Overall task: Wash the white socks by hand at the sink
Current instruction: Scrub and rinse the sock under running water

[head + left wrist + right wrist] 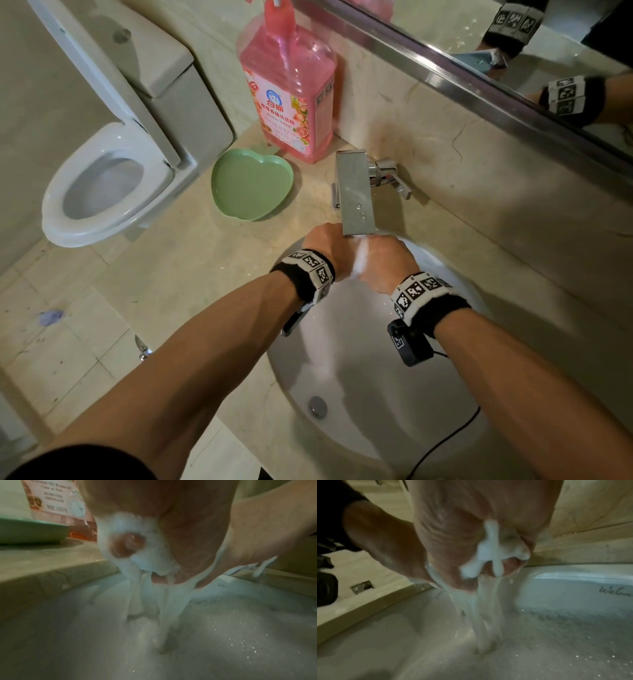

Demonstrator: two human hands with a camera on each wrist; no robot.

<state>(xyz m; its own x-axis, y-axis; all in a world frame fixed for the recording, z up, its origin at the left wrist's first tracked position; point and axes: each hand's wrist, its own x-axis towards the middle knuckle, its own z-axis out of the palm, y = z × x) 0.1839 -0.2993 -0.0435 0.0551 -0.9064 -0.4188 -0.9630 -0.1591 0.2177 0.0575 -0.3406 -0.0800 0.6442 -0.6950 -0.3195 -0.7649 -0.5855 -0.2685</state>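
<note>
Beige marble runs across the bench [205,260] and up the wall behind it, with a mirror [513,44] at the far right. Set into the bench, the white sink [359,394] holds a metal drain plug [318,406] near its front. A square chrome tap [354,192] reaches out over the basin from the far wall.

Both hands meet right under the tap spout. The left hand [325,241] and the right hand [385,262] press together, fingers curled, each grip closed on the white sock [137,545], a soapy bunch squeezed between them. In the wrist views foam covers the fabric, and milky water [486,615] streams from the fists down to the sink floor; how many socks are in the bunch cannot be told.

On the bench to the far left stands a pink detergent bottle [291,85], and just in front of it lies a green heart-shaped dish [251,185]. Left of the bench, a white toilet [109,171] stands with its lid up.
</note>
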